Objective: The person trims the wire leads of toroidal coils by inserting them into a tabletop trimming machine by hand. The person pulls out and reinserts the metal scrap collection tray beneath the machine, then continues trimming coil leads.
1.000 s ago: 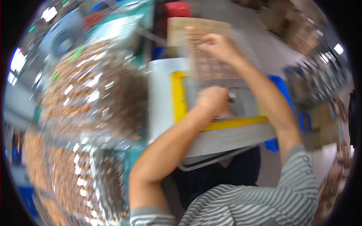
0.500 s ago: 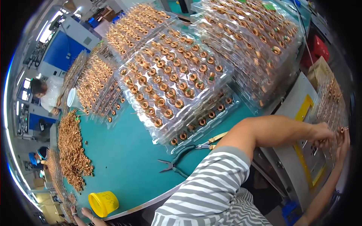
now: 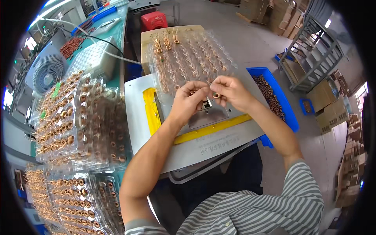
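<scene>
My right hand (image 3: 232,94) is closed in a pinch, with a small copper-wound ring coil (image 3: 216,95) at its fingertips. My left hand (image 3: 187,102) is closed too, thumb against fingers, almost touching the right. A copper-coloured bit shows under its fingers, but I cannot make out what it holds. Both hands are above a white machine top (image 3: 137,109) with yellow tape strips (image 3: 211,129) and a small metal fixture (image 3: 206,104) just below the fingertips. Beyond the hands, a clear plastic tray (image 3: 188,58) carries rows of copper coils with twisted leads.
A blue bin (image 3: 288,105) of dark ring cores stands right of the machine. Tall stacks of coil-filled plastic trays (image 3: 78,117) rise at the left, near a fan (image 3: 47,72). A cardboard box (image 3: 147,43) sits behind the machine; a metal cart (image 3: 309,58) is far right.
My view has swung right, from the green table with trays and pliers to the machine. Both hands, earlier at the far right edge by the tray, are now together over the fixture.
</scene>
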### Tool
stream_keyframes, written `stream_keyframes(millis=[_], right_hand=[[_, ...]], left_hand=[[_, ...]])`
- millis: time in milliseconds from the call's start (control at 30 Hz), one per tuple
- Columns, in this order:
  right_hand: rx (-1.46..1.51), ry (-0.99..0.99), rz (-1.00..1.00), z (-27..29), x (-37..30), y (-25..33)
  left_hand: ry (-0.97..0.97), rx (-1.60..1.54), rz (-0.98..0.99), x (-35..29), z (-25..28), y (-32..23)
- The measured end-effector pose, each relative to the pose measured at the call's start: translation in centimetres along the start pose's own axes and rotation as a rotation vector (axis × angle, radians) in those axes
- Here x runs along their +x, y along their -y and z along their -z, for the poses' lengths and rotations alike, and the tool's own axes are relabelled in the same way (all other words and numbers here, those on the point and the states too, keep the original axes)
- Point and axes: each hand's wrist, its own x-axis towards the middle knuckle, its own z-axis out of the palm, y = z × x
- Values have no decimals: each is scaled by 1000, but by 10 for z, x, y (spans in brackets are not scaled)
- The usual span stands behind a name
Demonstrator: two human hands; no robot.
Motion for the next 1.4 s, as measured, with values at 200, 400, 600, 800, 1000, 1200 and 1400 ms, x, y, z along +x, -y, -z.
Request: stream_keyframes(millis=[200, 400, 600, 800, 1000, 1200, 1400], right_hand=[[-59, -192, 0, -13, -2, -11], [155, -44, -33, 5, 0, -38], [278, -1, -95, 4, -2, -43], [241, -4, -80, 7, -1, -42], [128, -54, -19, -11, -11, -31], [-62, -157, 105, -3, -12, -20], [-747, -131, 365, 6, -14, -8]], left_hand=[[40, 73, -88, 0, 3, -6], [-58, 186, -243, 9, 4, 19], [-44, 131, -233, 2, 5, 22], [-8, 116, -287, 11, -2, 23], [-83, 234, -167, 5, 4, 12], [-195, 130, -213, -4, 14, 7], [-238, 75, -236, 2, 15, 1]])
